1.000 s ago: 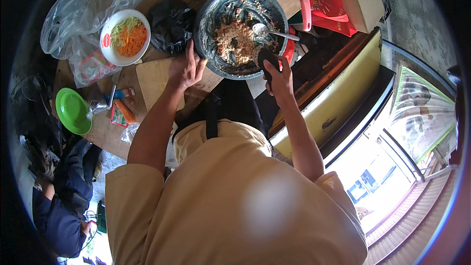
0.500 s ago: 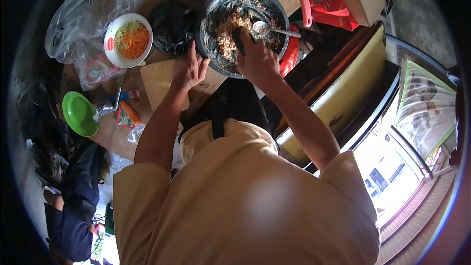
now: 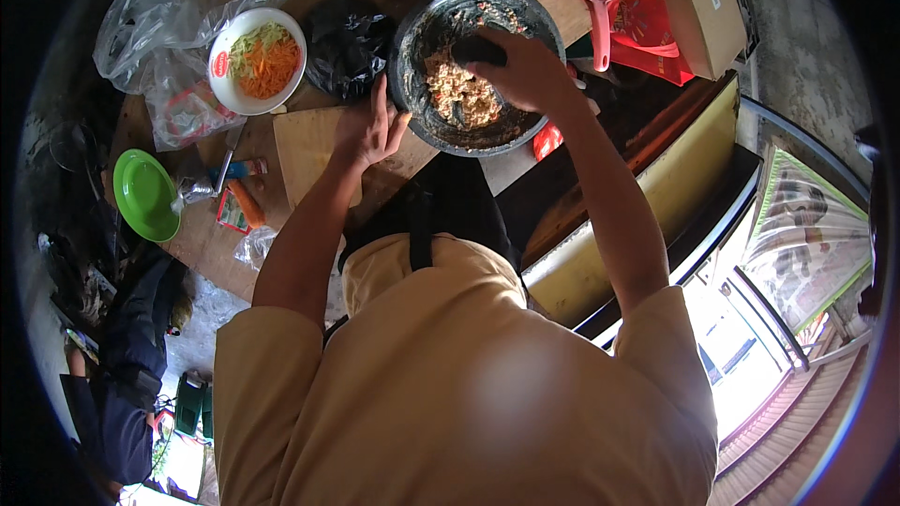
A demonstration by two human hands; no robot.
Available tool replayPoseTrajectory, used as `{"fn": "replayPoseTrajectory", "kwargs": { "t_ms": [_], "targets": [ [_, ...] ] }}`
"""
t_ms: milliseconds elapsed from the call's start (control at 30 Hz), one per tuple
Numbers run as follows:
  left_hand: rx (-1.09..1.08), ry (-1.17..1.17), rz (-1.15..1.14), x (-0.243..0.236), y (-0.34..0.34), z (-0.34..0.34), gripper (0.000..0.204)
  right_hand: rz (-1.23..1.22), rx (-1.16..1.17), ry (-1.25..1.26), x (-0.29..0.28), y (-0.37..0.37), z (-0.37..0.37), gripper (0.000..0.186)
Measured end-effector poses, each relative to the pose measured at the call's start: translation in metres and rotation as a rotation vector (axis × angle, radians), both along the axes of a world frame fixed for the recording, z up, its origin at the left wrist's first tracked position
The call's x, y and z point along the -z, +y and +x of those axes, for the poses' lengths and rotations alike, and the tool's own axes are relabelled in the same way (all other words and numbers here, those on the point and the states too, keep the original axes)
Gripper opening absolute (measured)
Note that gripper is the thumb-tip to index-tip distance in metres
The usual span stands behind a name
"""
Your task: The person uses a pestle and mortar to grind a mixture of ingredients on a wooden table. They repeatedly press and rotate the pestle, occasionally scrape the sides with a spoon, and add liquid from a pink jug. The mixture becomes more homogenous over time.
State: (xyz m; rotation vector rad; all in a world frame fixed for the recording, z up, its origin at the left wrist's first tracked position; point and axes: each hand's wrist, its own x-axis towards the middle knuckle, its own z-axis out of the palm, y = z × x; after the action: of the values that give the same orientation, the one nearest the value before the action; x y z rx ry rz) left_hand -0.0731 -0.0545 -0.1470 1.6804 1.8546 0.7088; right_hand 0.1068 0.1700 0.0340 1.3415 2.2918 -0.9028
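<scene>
A wide dark stone mortar (image 3: 410,98) holds a coarse, light brown mash (image 3: 466,98) with reddish bits. My right hand (image 3: 527,70) reaches over its right rim, fingers wrapped round a dark stone pestle (image 3: 479,51) above the mash. My left hand (image 3: 373,131) rests at the mortar's lower left, its fingers stretched along the outer side and the thumb apart. Below that hand lies a pale wooden board (image 3: 305,145). A black plastic bag (image 3: 347,42) sits just left of the mortar.
Further left are a white bowl (image 3: 217,84) of shredded carrot and pale green vegetable, a knife (image 3: 228,161), a whole carrot (image 3: 246,204) and a green plate (image 3: 147,197). A red dipper (image 3: 600,19) and a cardboard box (image 3: 698,14) stand right. Another person (image 3: 131,365) is lower left.
My right hand and the pestle have moved up within the mortar. The spoon that lay at the mortar's right is now out of sight. The whole view has shifted slightly.
</scene>
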Motion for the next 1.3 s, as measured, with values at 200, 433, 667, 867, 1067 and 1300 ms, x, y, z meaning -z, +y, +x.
{"fn": "replayPoseTrajectory", "kwargs": {
  "t_ms": [200, 433, 667, 867, 1067, 1300],
  "targets": [
    [0.024, 0.047, 0.037, 0.001, 0.000, 0.000, 0.084, 0.281, -0.087, -0.148, 0.013, -0.087, 0.010, 0.068],
    [0.011, 0.070, 0.083, -0.004, -0.002, 0.000, 0.086, 0.369, 0.107, 0.102, 0.008, -0.071, 0.007, 0.066],
    [-0.003, -0.106, 0.158, 0.005, 0.005, 0.001, 0.085, 0.313, -0.107, -0.063, -0.005, -0.089, 0.014, 0.069],
    [0.009, 0.006, 0.023, -0.007, 0.001, -0.001, 0.083, 0.368, -0.085, 0.046, 0.012, -0.100, 0.037, 0.066],
    [0.005, 0.094, 0.123, -0.017, 0.008, -0.002, 0.084, 0.448, -0.097, 0.158, 0.013, -0.118, 0.044, 0.063],
    [0.004, 0.039, 0.035, -0.019, 0.006, -0.002, 0.085, 0.506, -0.209, 0.111, 0.023, -0.131, 0.043, 0.072]
  ]
}}
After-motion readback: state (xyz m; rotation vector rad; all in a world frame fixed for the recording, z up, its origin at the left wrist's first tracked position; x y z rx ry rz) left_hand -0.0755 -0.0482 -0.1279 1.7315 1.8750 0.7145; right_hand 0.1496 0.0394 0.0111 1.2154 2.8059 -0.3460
